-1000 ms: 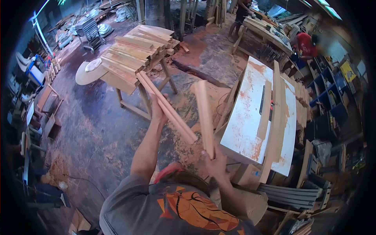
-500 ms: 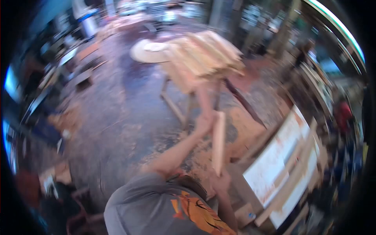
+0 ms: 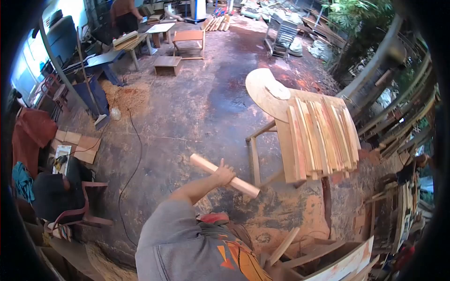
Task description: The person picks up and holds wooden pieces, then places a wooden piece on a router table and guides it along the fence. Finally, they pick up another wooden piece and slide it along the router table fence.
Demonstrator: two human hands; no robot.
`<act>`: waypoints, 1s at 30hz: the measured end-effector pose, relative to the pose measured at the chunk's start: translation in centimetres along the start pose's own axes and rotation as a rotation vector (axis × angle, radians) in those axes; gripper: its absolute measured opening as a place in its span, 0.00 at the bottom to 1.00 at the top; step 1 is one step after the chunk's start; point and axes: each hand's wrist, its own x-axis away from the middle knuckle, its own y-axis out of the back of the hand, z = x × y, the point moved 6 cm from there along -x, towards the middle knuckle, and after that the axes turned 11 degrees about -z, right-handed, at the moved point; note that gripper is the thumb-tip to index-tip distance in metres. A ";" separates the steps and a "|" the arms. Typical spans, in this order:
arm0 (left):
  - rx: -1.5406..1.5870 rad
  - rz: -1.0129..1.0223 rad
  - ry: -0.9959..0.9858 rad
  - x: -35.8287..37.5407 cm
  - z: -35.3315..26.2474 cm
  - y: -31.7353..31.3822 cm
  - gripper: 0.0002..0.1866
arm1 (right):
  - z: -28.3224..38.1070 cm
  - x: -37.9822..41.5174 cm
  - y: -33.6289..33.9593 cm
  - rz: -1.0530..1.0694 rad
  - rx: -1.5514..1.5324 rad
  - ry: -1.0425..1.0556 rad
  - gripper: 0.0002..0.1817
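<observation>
My left hand (image 3: 225, 174) is closed around the middle of a short wooden plank (image 3: 246, 186), carried level above the floor in front of me. Both ends of the plank stick out past the hand. At the bottom edge, beside my shirt, only a small part of my right hand (image 3: 275, 270) seems to show; its fingers cannot be made out. Close above it a loose wood strip (image 3: 284, 246) leans up from a pile of boards. To the right of the plank, several similar wooden strips (image 3: 321, 136) lie side by side on a wooden table (image 3: 267, 100).
Boards (image 3: 342, 262) are stacked at the lower right. A plastic chair (image 3: 86, 206) stands at left, and a cable (image 3: 133, 173) crosses the floor. Sawdust (image 3: 126, 98) is heaped farther back. Another person (image 3: 124, 14) stands at the far left near low tables.
My view has swung to the right-hand table's other side, showing more floor at left. The plank has turned from upright to slanting, and my right hand has left its lower end.
</observation>
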 end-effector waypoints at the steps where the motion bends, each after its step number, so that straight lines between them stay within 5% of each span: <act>1: -0.056 0.077 -0.027 -0.6 1.4 -1.4 0.32 | 0.7 -1.3 -0.6 0.020 0.023 -0.014 0.24; 3: -0.066 0.142 -0.013 -1.6 2.7 -0.1 0.29 | 1.7 -3.0 -1.5 0.053 0.058 -0.034 0.24; 15: 0.237 -0.940 -0.321 -8.0 -5.8 19.9 0.09 | 1.8 -12.4 -4.6 0.146 0.239 0.005 0.24; 18: 0.136 -0.874 -0.431 -7.2 -8.3 24.3 0.08 | 0.2 -14.5 -3.6 0.136 0.240 0.017 0.24; 21: 0.137 -0.986 -0.407 -11.6 -10.8 22.0 0.06 | -2.8 -15.6 -2.0 0.099 0.191 0.004 0.24; 22: 0.371 -0.931 -0.348 -14.4 -10.1 17.4 0.05 | -4.3 -15.1 -1.3 0.065 0.156 -0.029 0.24; 23: 0.610 -0.830 -0.338 -14.8 -10.4 19.8 0.05 | -5.7 -14.1 -1.0 0.028 0.114 -0.073 0.24; 24: 0.443 -0.678 -0.313 -14.4 -11.0 21.2 0.06 | -7.1 -13.6 -1.0 -0.004 0.070 -0.118 0.24; 27: 0.230 -0.886 -0.480 -15.0 -12.5 22.5 0.10 | -12.8 -11.1 -1.5 -0.127 -0.046 -0.299 0.24; 30: -0.005 -0.790 -0.628 -16.8 -13.6 21.9 0.14 | -16.8 -10.5 -2.8 -0.399 -0.118 -0.358 0.20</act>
